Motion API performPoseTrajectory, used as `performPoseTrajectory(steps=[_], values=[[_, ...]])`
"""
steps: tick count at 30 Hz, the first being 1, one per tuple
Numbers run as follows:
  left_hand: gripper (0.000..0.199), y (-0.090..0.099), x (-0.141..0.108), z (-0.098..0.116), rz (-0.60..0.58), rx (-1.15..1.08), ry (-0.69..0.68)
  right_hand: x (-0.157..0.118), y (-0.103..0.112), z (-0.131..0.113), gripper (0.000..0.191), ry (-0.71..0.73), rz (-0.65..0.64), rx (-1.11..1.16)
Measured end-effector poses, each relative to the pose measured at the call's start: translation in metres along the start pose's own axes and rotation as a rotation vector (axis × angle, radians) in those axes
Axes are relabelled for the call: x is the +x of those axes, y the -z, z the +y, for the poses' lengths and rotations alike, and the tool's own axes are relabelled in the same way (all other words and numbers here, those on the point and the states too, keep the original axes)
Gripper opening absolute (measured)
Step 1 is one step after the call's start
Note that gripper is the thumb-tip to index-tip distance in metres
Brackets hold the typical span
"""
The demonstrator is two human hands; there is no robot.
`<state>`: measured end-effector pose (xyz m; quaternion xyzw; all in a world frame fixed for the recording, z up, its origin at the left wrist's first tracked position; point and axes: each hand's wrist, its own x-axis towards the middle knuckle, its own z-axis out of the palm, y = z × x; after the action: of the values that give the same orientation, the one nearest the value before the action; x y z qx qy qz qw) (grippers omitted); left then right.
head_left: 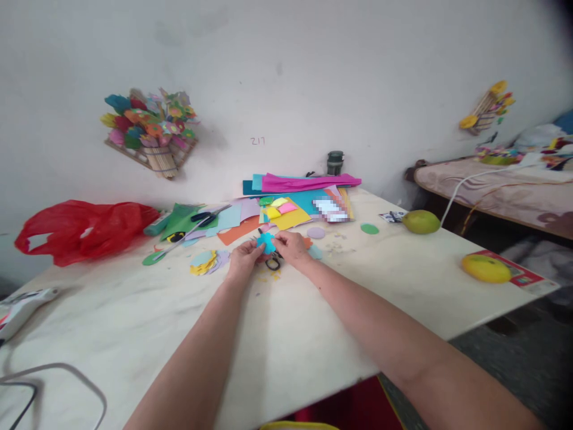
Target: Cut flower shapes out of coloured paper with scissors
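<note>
A small blue paper flower (267, 242) with a scalloped edge is held up between my two hands above the table. My left hand (244, 260) pinches its left side, and my right hand (292, 248) pinches its right side. Just under them lies a pair of scissors with a dark handle loop (273, 263); its blades are mostly hidden. To the left of my left hand rests a pile of yellow, lilac and pale blue paper cutouts (208, 263). Yellow paper scraps (269, 276) are scattered below the hands.
Coloured paper sheets (290, 212) spread behind my hands, with black-handled scissors (203, 218) to their left. A red plastic bag (85, 230) sits far left. Two mango-like fruits, one green (421, 221) and one yellow (486, 269), lie on the right. The table's right edge slopes toward me.
</note>
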<state>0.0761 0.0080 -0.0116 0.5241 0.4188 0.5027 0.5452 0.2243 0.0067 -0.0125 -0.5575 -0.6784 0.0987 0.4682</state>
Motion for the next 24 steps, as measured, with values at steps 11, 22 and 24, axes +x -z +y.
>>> performPoseTrajectory(steps=[11, 22, 24], values=[[0.039, -0.003, 0.004, 0.003, -0.016, 0.061, 0.044, 0.005, 0.003, -0.002, 0.018, -0.019, -0.032, -0.131], [0.033, -0.017, 0.012, 0.012, 0.042, 0.114, 0.033, 0.018, 0.014, 0.005, 0.021, -0.04, -0.028, -0.157], [0.033, -0.019, 0.015, 0.012, 0.063, 0.094, 0.008, 0.02, 0.019, 0.008, 0.026, -0.027, -0.023, -0.163]])
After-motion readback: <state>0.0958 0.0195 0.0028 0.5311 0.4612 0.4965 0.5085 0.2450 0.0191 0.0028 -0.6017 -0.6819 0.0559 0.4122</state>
